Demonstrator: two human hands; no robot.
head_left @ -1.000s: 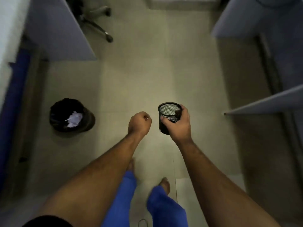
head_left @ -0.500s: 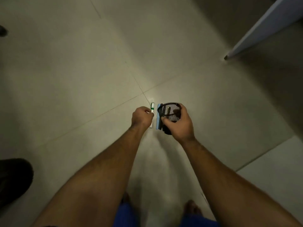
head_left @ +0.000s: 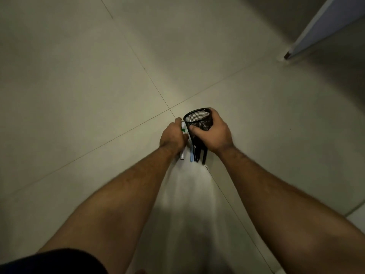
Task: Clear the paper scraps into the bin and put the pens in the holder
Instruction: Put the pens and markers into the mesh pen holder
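Note:
My right hand [head_left: 217, 135] grips a black mesh pen holder [head_left: 197, 120], tilted with its open mouth facing away, low over the floor. Beneath the holder lie several pens [head_left: 197, 155] side by side on the tiles: a light blue one and dark ones, their far ends hidden by the holder and my hand. To their left, my left hand [head_left: 172, 136] curls around a white marker with a green band [head_left: 182, 155], whose near end sticks out under my palm. The bin and any paper scraps are out of view.
Pale floor tiles [head_left: 98, 86] with thin joints fill the view. The lower corner of a grey-blue partition panel [head_left: 316, 28] stands at the top right. My dark sleeve shows at the bottom left.
The view swung away from the bin down to the floor. Both hands dropped to the pens; the holder now covers their far ends and my left hand has closed over the marker.

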